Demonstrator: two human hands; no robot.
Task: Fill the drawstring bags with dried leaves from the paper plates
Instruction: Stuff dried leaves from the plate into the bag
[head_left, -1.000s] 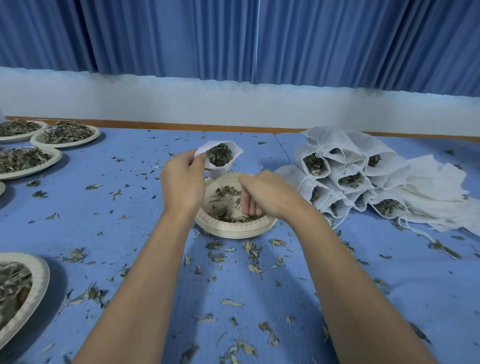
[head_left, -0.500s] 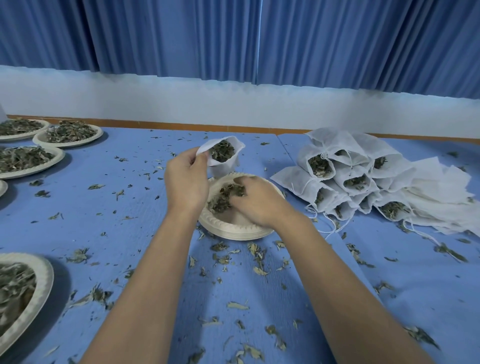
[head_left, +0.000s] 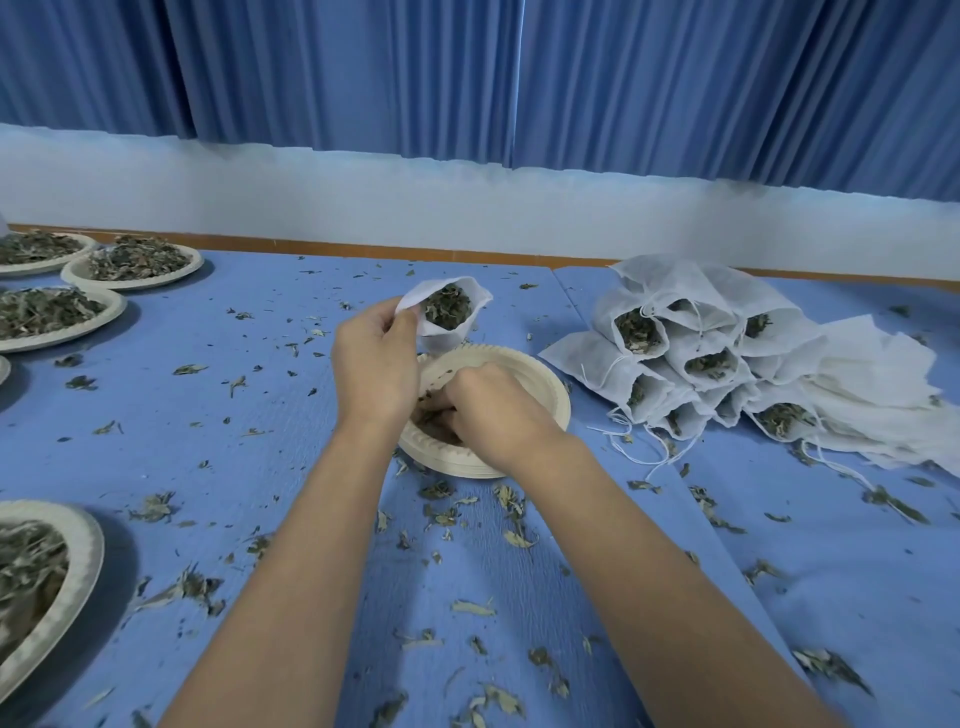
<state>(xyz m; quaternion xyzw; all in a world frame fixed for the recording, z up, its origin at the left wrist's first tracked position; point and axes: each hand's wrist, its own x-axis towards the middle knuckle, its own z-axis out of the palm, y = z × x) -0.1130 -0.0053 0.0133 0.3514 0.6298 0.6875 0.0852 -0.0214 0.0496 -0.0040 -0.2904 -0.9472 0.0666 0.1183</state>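
My left hand (head_left: 374, 358) pinches a nearly full bag (head_left: 441, 340) behind the plate (head_left: 550, 395), right hand (head_left: 488, 410) seemingly clutching its last leaves (head_left: 434, 418); filled bags (head_left: 701, 332) lie right of it, full plates (head_left: 67, 339) left.

left hand (head_left: 376, 364) pinches the open bag (head_left: 449, 312); right hand (head_left: 488, 410) gathers leaves (head_left: 434, 423) in the plate (head_left: 545, 384).

This looks like a plain workroom set up for packing by hand. Pleated blue curtains (head_left: 363, 78) hang above a bare white wall (head_left: 363, 197). A long surface (head_left: 234, 415) under blue cloth carries several paper plates (head_left: 130, 283) heaped with dried leaves (head_left: 47, 312), a stacked pile of filled white drawstring bags (head_left: 701, 291), and bits of leaf strewn all over it.
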